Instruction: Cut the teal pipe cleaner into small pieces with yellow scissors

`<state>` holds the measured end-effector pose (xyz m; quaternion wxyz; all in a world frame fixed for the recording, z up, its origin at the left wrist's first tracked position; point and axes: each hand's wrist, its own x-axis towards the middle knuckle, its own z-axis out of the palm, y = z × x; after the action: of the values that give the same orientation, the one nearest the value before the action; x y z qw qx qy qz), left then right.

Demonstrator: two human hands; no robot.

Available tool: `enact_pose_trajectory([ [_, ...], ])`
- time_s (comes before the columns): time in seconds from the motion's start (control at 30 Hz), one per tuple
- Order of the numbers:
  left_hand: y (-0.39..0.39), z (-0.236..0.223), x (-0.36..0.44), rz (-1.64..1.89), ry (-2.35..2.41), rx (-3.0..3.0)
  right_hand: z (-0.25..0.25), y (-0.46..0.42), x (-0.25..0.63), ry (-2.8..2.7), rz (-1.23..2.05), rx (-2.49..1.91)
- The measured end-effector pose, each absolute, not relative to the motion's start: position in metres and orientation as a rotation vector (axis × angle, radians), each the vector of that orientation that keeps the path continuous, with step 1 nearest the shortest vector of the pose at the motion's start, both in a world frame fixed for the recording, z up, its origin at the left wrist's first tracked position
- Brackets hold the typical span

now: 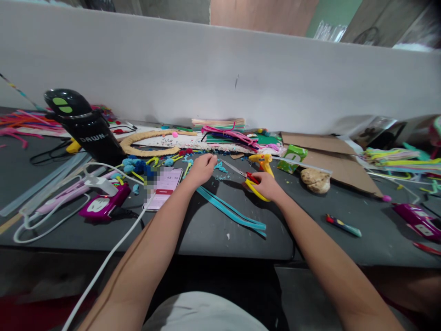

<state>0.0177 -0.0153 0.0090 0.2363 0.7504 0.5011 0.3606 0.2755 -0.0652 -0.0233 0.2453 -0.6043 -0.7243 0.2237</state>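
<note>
My right hand (264, 185) is wrapped round the yellow and red handles of a pair of scissors (237, 169), whose blades point left. Close to the blade tips, my left hand (204, 168) is closed in a pinch; what its fingers hold, if anything, is hidden. Small blue trimmings (222, 176) lie on the table between the two hands. A bundle of turquoise pipe cleaners (230, 213) stretches across the table from beside my left wrist toward the front edge. Just behind my right hand stands a yellow glue gun (262, 161).
On the left are a phone (167, 186), a black bottle (91, 131), a purple device (103, 205) and white cables. A beige horseshoe-shaped piece (129, 146) lies behind. To the right are a green packet (292, 158), cardboard (344, 172), a tan lump (315, 180) and a cutter (343, 226).
</note>
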Motion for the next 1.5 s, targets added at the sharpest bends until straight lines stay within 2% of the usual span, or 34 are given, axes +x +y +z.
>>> enact_pose_trajectory([
  [1.3,-0.0161,0.0097,0.0181,0.968,1.364,2.123,-0.0195,-0.0641,0.2751,-2.014,0.58,-1.679],
  [1.5,-0.0173,0.0112,0.0178,0.975,1.368,2.11,-0.0232,-0.0633,0.2767,-1.958,0.654,-1.655],
])
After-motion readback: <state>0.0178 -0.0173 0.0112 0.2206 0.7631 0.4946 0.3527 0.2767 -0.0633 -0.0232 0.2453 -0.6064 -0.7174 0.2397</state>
